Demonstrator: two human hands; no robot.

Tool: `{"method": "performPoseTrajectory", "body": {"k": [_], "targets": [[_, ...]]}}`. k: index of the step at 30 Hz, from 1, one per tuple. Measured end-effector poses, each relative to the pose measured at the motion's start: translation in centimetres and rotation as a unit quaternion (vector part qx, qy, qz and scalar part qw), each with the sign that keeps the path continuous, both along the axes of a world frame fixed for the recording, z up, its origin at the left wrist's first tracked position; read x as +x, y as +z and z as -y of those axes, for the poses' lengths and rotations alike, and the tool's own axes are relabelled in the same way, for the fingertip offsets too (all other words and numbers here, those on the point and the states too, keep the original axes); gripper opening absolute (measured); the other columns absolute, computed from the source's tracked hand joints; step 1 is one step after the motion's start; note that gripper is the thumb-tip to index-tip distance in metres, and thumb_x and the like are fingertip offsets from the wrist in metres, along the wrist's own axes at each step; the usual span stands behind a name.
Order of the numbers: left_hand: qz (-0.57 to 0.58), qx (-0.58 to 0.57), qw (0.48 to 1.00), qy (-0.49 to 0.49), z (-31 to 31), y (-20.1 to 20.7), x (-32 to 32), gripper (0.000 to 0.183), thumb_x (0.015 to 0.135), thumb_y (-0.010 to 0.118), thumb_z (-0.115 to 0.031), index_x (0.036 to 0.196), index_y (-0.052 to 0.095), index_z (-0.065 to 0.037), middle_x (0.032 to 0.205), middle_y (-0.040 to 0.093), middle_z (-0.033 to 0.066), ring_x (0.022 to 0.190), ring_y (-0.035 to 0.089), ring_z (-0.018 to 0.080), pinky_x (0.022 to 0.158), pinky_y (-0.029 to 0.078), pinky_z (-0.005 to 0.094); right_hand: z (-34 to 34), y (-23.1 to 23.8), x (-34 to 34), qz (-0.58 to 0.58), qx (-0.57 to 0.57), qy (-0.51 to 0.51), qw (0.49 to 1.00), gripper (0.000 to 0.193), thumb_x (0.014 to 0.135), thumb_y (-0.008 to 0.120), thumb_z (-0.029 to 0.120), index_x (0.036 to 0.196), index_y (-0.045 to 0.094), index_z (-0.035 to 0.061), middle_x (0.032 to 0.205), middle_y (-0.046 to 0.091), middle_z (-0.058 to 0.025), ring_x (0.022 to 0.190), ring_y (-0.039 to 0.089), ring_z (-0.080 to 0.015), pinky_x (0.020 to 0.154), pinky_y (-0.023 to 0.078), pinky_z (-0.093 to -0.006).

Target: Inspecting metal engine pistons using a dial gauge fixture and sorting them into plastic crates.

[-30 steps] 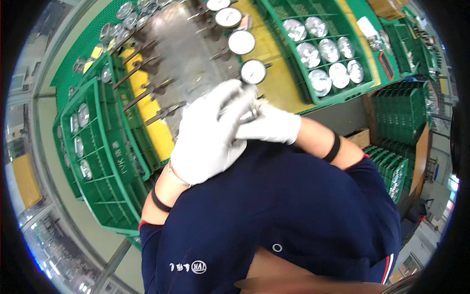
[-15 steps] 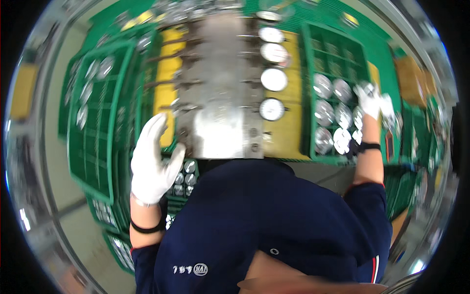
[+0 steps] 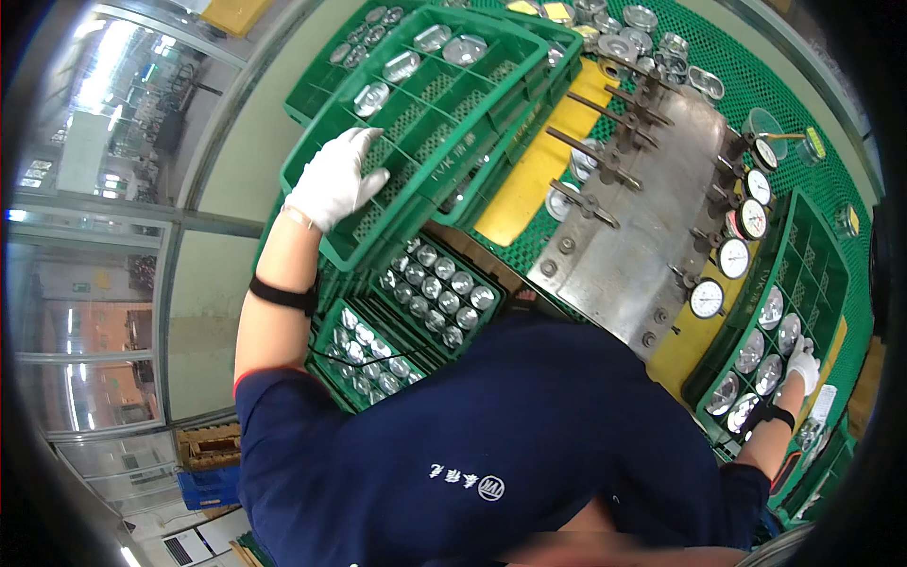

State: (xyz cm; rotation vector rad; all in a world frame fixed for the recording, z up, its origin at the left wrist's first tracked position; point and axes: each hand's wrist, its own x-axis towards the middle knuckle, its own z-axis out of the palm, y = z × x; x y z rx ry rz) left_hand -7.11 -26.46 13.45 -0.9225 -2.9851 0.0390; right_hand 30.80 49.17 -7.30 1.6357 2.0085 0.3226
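My left hand (image 3: 335, 180), in a white glove, is over the near side of a tilted green divided crate (image 3: 416, 194). Its thumb and fingers are apart with nothing between them. Shiny round metal parts (image 3: 465, 50) sit in some of that crate's far compartments. At the far right my right hand (image 3: 803, 367), also gloved, reaches into another green divided crate (image 3: 792, 222). Its fingers are closed at a round metal part in the column nearest the outer edge, mostly hidden by the glove. More round metal parts (image 3: 748, 352) fill the compartments beside it.
Between the crates stands a steel plate fixture (image 3: 638, 208) with clamp rods and several dial gauges (image 3: 706, 298) along its right side. Loose metal parts (image 3: 619, 47) lie on the green mat at the back. Filled crates (image 3: 439, 283) are stacked low in front, beside my left arm.
The view has swung left, so the fixture and right crate appear farther right. My left hand has gone from beside the fixture to the left crate. My right hand stays at its crate.
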Motion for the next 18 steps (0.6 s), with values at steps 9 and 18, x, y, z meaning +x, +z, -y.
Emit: {"method": "performPoseTrajectory", "body": {"k": [9,18], "targets": [[-0.017,-0.097,0.99,0.104,5.6,-6.5,-20.5,0.045,0.092,0.054,-0.037,0.126,0.057,-0.008,0.114,0.068,0.0214,0.108,0.064,0.0397,0.092,0.051,0.0459,4.1,-3.1,9.0,-0.302,0.07,0.323,0.894,0.044,0.1,0.055,0.019,0.144,0.052,0.0129,0.152,0.044,-0.0137,0.128,0.051,-0.0368,0.107,0.041,-0.0411],[0.18,-0.262,0.947,0.034,7.3,-9.9,-29.8,0.117,0.064,0.085,-0.028,0.154,0.015,0.0,0.105,0.07,0.0224,0.098,0.068,0.0357,0.09,0.053,0.0411,21.2,1.7,11.3,-0.544,-0.027,0.07,0.836,0.046,0.104,0.05,0.024,0.145,0.049,0.0035,0.151,0.044,-0.018,0.141,0.039,-0.0287,0.116,0.03,-0.0382]]}}
